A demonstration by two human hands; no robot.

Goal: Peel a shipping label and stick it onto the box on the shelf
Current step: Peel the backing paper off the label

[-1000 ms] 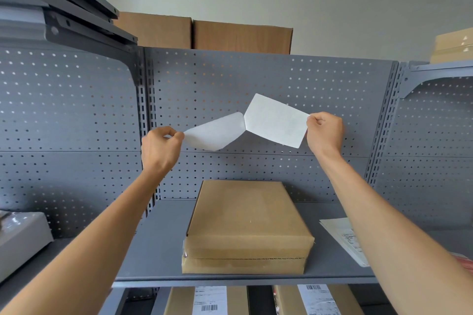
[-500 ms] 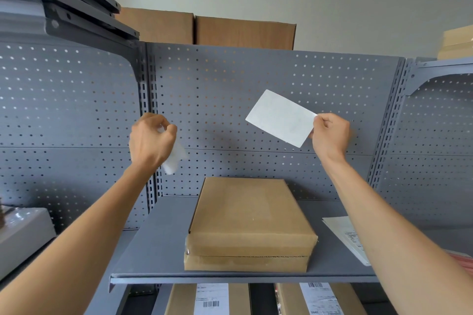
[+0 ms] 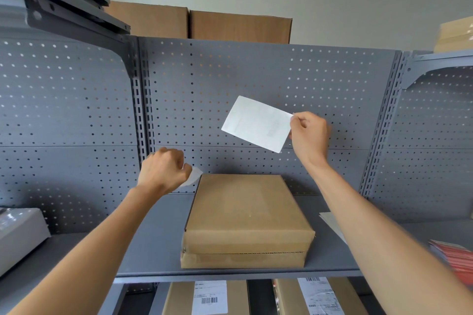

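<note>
A flat brown cardboard box [image 3: 247, 215] lies on the grey metal shelf [image 3: 158, 245] in front of me. My right hand [image 3: 309, 135] pinches the right edge of a white shipping label [image 3: 257, 124], held tilted in the air above the box, its blank side toward me. My left hand [image 3: 162, 170] is closed around the crumpled white backing paper [image 3: 192, 178], just left of the box's far corner and a little above the shelf.
A grey pegboard wall [image 3: 256, 79] backs the shelf. Loose paper sheets [image 3: 331, 225] and a red packet [image 3: 458, 258] lie at the right. A grey device [image 3: 18, 235] sits at the left. Labelled boxes [image 3: 210, 296] stand on the shelf below, and brown boxes [image 3: 194, 24] on top.
The backing came fully off the label. My left hand crumpled it and dropped down and right toward the box. My right hand kept the label aloft, shifting slightly.
</note>
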